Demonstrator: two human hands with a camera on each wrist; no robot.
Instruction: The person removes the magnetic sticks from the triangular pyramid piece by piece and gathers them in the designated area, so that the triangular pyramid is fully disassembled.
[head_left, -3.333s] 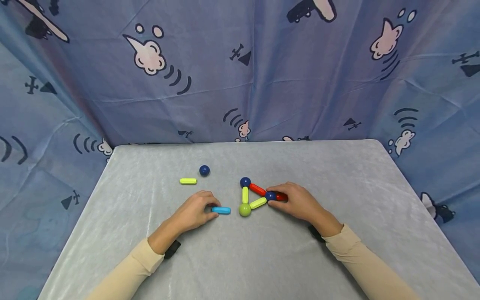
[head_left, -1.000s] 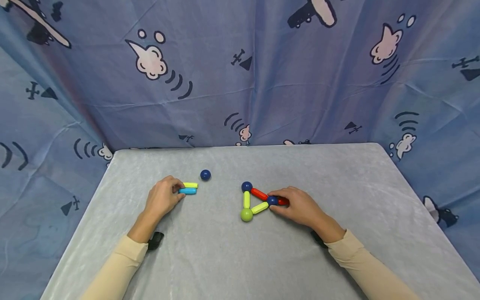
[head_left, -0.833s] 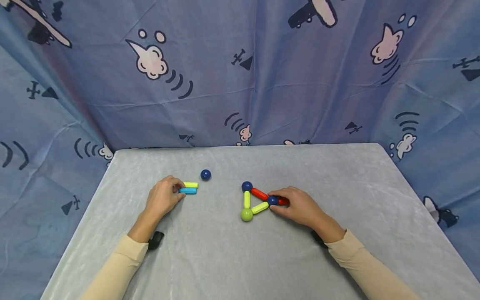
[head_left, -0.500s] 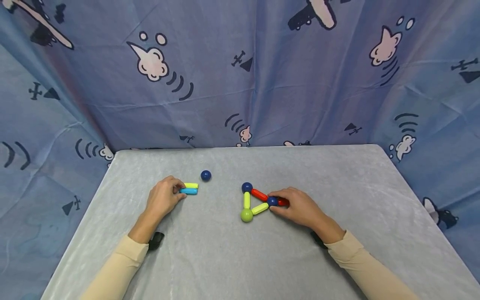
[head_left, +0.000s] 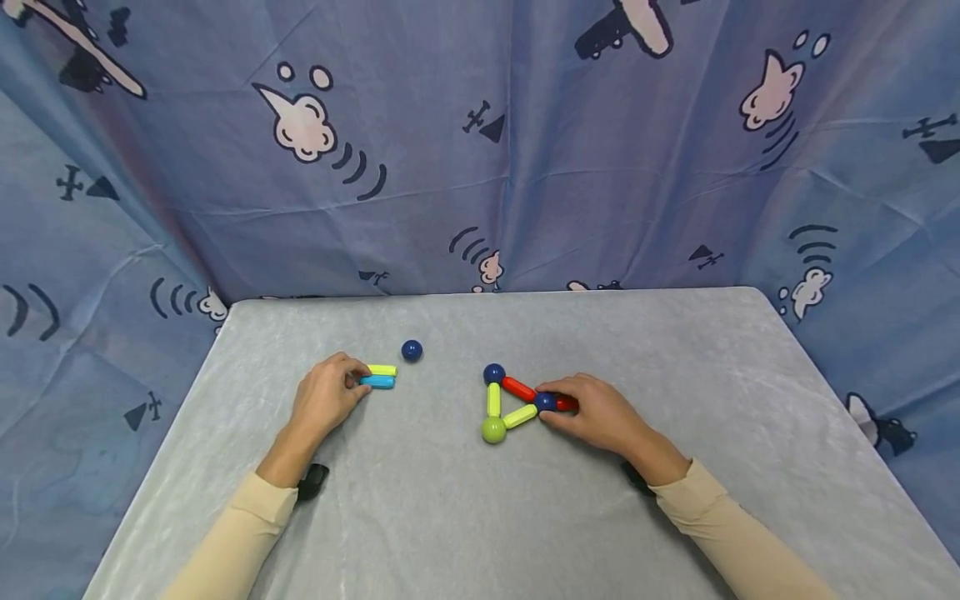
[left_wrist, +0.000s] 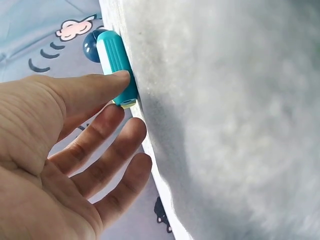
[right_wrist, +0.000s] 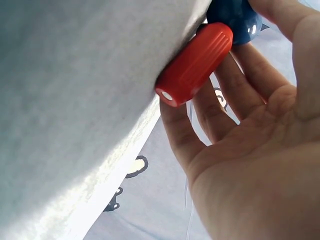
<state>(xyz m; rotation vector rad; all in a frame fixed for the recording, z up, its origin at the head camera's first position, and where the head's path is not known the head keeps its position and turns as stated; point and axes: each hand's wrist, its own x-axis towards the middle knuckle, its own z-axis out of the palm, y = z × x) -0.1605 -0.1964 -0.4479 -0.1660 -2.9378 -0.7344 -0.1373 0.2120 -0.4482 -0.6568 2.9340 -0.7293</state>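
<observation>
My left hand (head_left: 327,398) is on the left of the table, its thumb and fingertips pinching a light blue magnetic rod (head_left: 378,382). A yellow-green rod (head_left: 384,370) lies alongside it, partly hidden by the fingers. In the left wrist view the thumb presses on the ribbed blue rod (left_wrist: 116,56). My right hand (head_left: 596,412) pinches a dark blue ball (head_left: 545,402) between thumb and fingers. This ball is a corner of a triangle with a red rod (head_left: 518,387), another dark blue ball (head_left: 494,374), two yellow-green rods (head_left: 493,401) and a green ball (head_left: 493,430). A second red rod (right_wrist: 195,65) extends under the right palm.
A loose dark blue ball (head_left: 412,351) sits just beyond the left hand's rods. The grey cloth-covered table (head_left: 450,517) ends at a patterned blue curtain (head_left: 420,167) at the back and sides.
Over the last few seconds my left hand moved left and away from me, bringing the blue rod beside the yellow-green one. In the last second it stays still. My right hand keeps its grip.
</observation>
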